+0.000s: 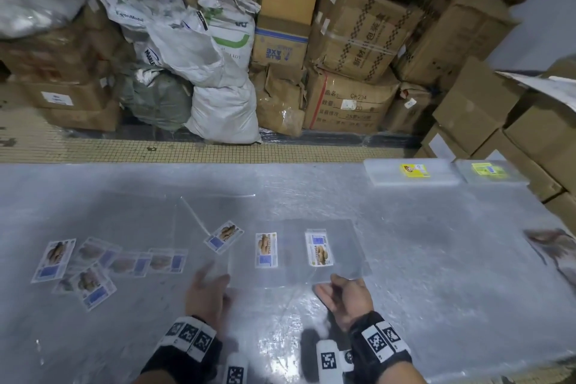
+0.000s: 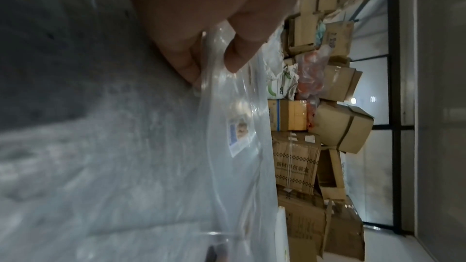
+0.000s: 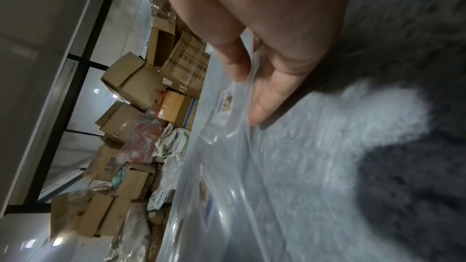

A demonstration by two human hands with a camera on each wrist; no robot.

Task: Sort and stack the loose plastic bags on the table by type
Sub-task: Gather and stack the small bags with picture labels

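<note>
Both hands pinch the near edge of one clear plastic bag (image 1: 293, 259) that lies mostly flat on the plastic-covered tabletop (image 1: 436, 259). The left hand (image 1: 205, 293) holds the bag's near left corner, its thumb and fingers (image 2: 234, 55) closed on the film in the left wrist view. The right hand (image 1: 346, 299) grips the near right corner, where the right wrist view shows the film passing between thumb and fingers (image 3: 267, 95). Two printed labels show through the held bag: a peanut label (image 1: 266, 250) toward its left half and a second peanut label (image 1: 318, 248) toward its right half; whether they belong to one bag or to overlapping bags cannot be told. Just beyond the held bag's far left corner lies another bag with a tilted label (image 1: 223, 237). Well to the left of the held bag a scatter of loose bags (image 1: 93, 265) overlaps on the tabletop, their labels at varied angles. Far to the right and beyond the held bag, at the tabletop's far edge, sit a stack with a yellow label (image 1: 411, 172) and, just beside it, a stack with a green-yellow label (image 1: 489, 171). Past the tabletop's far edge, cardboard boxes (image 1: 352, 40) and white sacks (image 1: 202, 65) are piled on the floor.
</note>
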